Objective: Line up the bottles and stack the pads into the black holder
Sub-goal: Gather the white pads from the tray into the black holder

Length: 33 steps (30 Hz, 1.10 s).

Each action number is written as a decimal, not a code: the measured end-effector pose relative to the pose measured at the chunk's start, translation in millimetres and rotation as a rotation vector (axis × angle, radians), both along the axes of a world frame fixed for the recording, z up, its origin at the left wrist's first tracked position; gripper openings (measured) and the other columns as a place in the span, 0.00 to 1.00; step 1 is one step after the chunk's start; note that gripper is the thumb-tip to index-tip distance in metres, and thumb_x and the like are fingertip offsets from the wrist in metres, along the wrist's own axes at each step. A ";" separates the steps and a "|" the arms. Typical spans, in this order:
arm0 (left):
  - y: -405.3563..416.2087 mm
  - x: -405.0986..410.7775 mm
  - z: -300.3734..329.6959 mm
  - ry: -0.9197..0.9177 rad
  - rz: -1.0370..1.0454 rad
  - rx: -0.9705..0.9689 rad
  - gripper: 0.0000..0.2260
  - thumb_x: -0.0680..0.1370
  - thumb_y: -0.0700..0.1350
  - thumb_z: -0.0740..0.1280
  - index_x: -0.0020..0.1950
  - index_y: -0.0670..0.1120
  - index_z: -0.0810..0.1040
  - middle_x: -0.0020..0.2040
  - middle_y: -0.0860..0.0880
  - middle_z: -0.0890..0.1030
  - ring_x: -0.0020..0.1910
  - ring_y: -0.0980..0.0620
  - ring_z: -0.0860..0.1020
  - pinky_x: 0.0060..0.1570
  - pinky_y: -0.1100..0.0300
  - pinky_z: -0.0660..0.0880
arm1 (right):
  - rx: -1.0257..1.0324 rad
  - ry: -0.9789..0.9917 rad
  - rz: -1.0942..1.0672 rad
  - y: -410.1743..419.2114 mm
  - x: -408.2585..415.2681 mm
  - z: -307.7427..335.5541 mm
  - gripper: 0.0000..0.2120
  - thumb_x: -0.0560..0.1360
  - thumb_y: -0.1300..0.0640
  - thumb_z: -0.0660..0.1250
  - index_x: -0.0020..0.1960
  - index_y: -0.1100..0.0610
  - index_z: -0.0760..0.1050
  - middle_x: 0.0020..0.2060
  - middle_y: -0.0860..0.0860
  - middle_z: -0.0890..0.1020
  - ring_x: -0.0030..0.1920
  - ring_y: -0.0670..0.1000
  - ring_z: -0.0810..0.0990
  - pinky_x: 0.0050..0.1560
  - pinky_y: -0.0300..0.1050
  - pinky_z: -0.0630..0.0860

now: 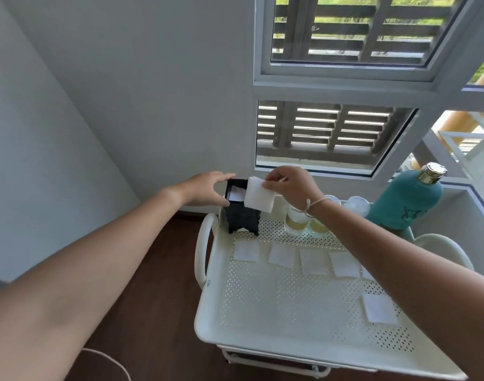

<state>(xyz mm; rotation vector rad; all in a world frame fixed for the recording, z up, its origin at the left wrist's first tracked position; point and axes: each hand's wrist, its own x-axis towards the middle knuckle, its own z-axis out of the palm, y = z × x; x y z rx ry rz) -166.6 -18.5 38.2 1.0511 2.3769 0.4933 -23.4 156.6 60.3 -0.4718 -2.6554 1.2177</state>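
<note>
The black holder (242,220) stands at the far left corner of a cream perforated tray (263,312), with a white pad showing inside its open top. My left hand (208,188) grips the holder's upper left side. My right hand (290,185) pinches a white pad (258,195) just above the holder's right rim. Several more white pads (312,261) lie in a row across the tray, and another pad (379,307) lies nearer the right edge. Small clear bottles (297,220) with yellowish liquid stand behind my right wrist, next to a teal bottle (406,200) with a gold cap.
The tray tops a cream cart with a looped handle (201,254) on its left side. A wall and a louvred window (331,133) stand close behind. Dark wooden floor (158,270) lies to the left, with a white cord (111,361) on it.
</note>
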 end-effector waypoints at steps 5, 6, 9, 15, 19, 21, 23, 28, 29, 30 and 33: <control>-1.5 1.6 -4.7 0.045 0.002 -0.001 0.35 0.70 0.52 0.72 0.73 0.57 0.59 0.76 0.50 0.60 0.74 0.49 0.58 0.67 0.57 0.58 | 0.084 -0.036 -0.007 -10.4 -36.2 -7.8 0.06 0.71 0.57 0.68 0.45 0.58 0.80 0.46 0.55 0.82 0.42 0.50 0.75 0.41 0.40 0.68; -1.5 1.1 -4.7 0.040 0.004 0.009 0.35 0.70 0.52 0.72 0.73 0.57 0.60 0.76 0.50 0.60 0.74 0.49 0.58 0.67 0.58 0.57 | 0.117 -0.043 -0.019 -12.2 -41.8 -10.7 0.06 0.71 0.56 0.68 0.44 0.58 0.80 0.47 0.55 0.81 0.44 0.51 0.75 0.43 0.41 0.68; -2.6 0.0 -4.4 0.027 0.002 0.018 0.35 0.70 0.51 0.73 0.73 0.55 0.60 0.76 0.50 0.60 0.74 0.50 0.58 0.67 0.59 0.57 | 0.219 -0.092 -0.046 -17.4 -51.5 -20.3 0.07 0.71 0.54 0.67 0.45 0.56 0.80 0.52 0.55 0.78 0.52 0.56 0.74 0.50 0.46 0.71; -2.6 0.7 -3.6 -0.002 -0.004 0.030 0.35 0.70 0.51 0.73 0.74 0.55 0.60 0.76 0.50 0.60 0.74 0.50 0.58 0.69 0.58 0.56 | 0.441 -0.103 -0.014 -31.0 -54.9 -33.2 0.09 0.73 0.53 0.63 0.48 0.52 0.81 0.54 0.53 0.77 0.58 0.56 0.70 0.57 0.50 0.64; -3.5 1.4 -2.7 -0.015 -0.005 0.019 0.36 0.70 0.50 0.73 0.74 0.55 0.59 0.76 0.49 0.59 0.75 0.50 0.57 0.69 0.57 0.56 | 0.539 -0.120 -0.002 -28.9 -49.0 -38.8 0.13 0.75 0.55 0.58 0.49 0.52 0.81 0.55 0.52 0.78 0.57 0.56 0.71 0.58 0.50 0.64; -4.1 2.5 -2.2 -0.024 0.002 0.014 0.37 0.70 0.50 0.73 0.74 0.56 0.58 0.76 0.50 0.59 0.75 0.50 0.57 0.69 0.57 0.56 | 0.514 -0.107 0.002 -25.8 -44.0 -39.2 0.14 0.75 0.55 0.57 0.50 0.52 0.81 0.55 0.51 0.78 0.57 0.56 0.71 0.57 0.50 0.64; -5.0 5.2 -0.5 -0.016 0.003 0.017 0.38 0.70 0.51 0.73 0.75 0.56 0.56 0.77 0.50 0.58 0.75 0.50 0.57 0.68 0.58 0.56 | 0.470 -0.056 0.008 -22.9 -38.5 -36.5 0.13 0.76 0.54 0.58 0.51 0.51 0.81 0.56 0.51 0.78 0.57 0.56 0.72 0.57 0.50 0.64; -8.7 22.0 3.7 0.119 0.066 0.202 0.26 0.70 0.50 0.72 0.67 0.54 0.70 0.66 0.51 0.70 0.62 0.54 0.69 0.55 0.64 0.66 | 0.286 0.153 -0.079 -12.0 -10.4 -26.0 0.08 0.73 0.56 0.64 0.48 0.55 0.81 0.50 0.54 0.81 0.53 0.57 0.75 0.55 0.50 0.69; -9.5 29.0 4.4 0.165 0.073 0.263 0.19 0.70 0.50 0.72 0.60 0.53 0.74 0.60 0.52 0.73 0.56 0.55 0.72 0.48 0.66 0.66 | 0.257 0.174 -0.094 -8.4 -0.7 -27.3 0.08 0.73 0.57 0.65 0.47 0.55 0.81 0.49 0.55 0.81 0.51 0.56 0.76 0.54 0.50 0.71; -9.7 37.8 4.9 0.200 0.068 0.311 0.13 0.71 0.48 0.71 0.54 0.52 0.76 0.54 0.53 0.75 0.50 0.55 0.73 0.43 0.67 0.66 | 0.237 0.179 -0.100 -4.7 10.2 -30.6 0.07 0.73 0.57 0.65 0.47 0.56 0.81 0.47 0.55 0.82 0.50 0.56 0.76 0.52 0.51 0.72; -4.3 67.3 1.2 0.161 0.012 0.333 0.02 0.72 0.45 0.69 0.43 0.47 0.79 0.43 0.50 0.79 0.41 0.53 0.76 0.41 0.60 0.72 | 0.198 0.102 -0.102 3.4 42.9 -52.9 0.08 0.73 0.55 0.66 0.48 0.57 0.81 0.46 0.55 0.83 0.45 0.53 0.77 0.50 0.49 0.76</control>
